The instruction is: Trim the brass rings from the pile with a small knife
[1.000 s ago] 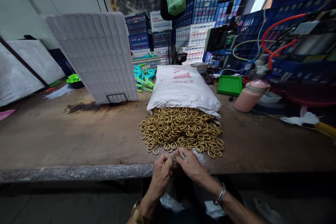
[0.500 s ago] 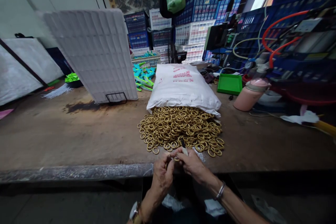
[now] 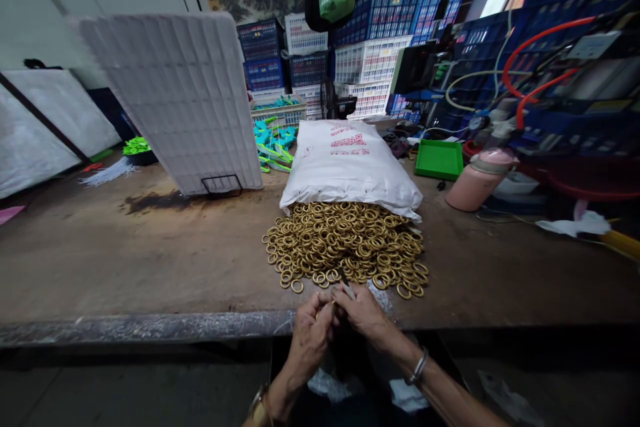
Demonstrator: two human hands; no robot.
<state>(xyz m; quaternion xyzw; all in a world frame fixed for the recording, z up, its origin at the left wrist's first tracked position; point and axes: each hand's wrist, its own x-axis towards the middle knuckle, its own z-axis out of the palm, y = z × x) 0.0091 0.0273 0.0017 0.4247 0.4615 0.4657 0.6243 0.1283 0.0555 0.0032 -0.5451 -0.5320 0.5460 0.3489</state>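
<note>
At the table's front edge my left hand (image 3: 311, 333) is closed, its fingers pinching a gold-coloured ring (image 3: 333, 303) that is mostly hidden. My right hand (image 3: 369, 315) meets it fingertip to fingertip. Gripped in that hand is a slim knife-like tool (image 3: 349, 290), its dark narrow tip pointing up and away from me. Just beyond both hands lies a heap of gold-coloured rings (image 3: 345, 240), spilling from the mouth of a white sack (image 3: 345, 170) with red print.
A quilted white panel (image 3: 175, 100) stands in a wire holder at left. Behind the sack are turquoise and lime plastic pieces (image 3: 275, 140) and stacked crates (image 3: 373, 60). To the right sit a green tray (image 3: 439, 160) and a pink bottle (image 3: 477, 185).
My left hand has turned slightly and moved closer to the right one, covering more of the ring. The tool has tilted a little to the left. The heap and sack look the same.
</note>
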